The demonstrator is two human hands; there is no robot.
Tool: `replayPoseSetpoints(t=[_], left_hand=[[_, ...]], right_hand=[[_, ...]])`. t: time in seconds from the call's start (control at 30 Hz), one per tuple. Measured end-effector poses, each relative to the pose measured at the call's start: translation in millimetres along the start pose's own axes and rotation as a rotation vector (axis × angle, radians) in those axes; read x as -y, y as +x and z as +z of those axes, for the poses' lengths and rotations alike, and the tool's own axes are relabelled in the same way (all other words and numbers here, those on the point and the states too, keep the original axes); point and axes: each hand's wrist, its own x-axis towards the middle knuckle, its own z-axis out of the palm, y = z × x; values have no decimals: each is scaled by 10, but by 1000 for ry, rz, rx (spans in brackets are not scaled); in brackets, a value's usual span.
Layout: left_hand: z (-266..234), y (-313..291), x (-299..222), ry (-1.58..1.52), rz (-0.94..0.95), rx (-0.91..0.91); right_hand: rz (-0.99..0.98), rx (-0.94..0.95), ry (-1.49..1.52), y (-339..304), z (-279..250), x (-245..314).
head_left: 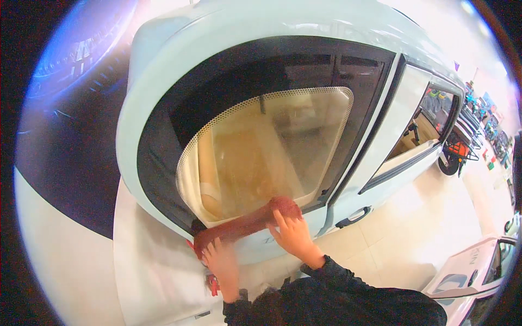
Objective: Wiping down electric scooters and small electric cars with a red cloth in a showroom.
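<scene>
Head view: a dark red cloth (242, 223) is touched near its ends by the left hand (222, 262) and right hand (294, 236), whether gripped or merely pressed cannot be told; it is stretched along the car window's (255, 146) lower edge.

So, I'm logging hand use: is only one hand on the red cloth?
No, the left hand and right hand both touch the cloth, one toward each end.

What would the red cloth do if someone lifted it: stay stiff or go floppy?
It would probably flop: the red cloth is bent and bunched around the left hand and right hand. It looks like soft fabric, so it likely wouldn't break if dropped.
</scene>
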Motion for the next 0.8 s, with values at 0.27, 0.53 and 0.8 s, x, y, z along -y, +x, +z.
replayPoseSetpoints(t=[0.27, 0.53, 0.8], left_hand=[[-516, 608, -111, -35, 116, -421], [-996, 1062, -267, 17, 137, -626], [-193, 776, 190, -158, -34, -645]], right_hand=[[-248, -424, -120, 1263, -832, 459], [-190, -702, 21, 2199, -1098, 1227], [-438, -580, 6, 1924, -443, 1499]])
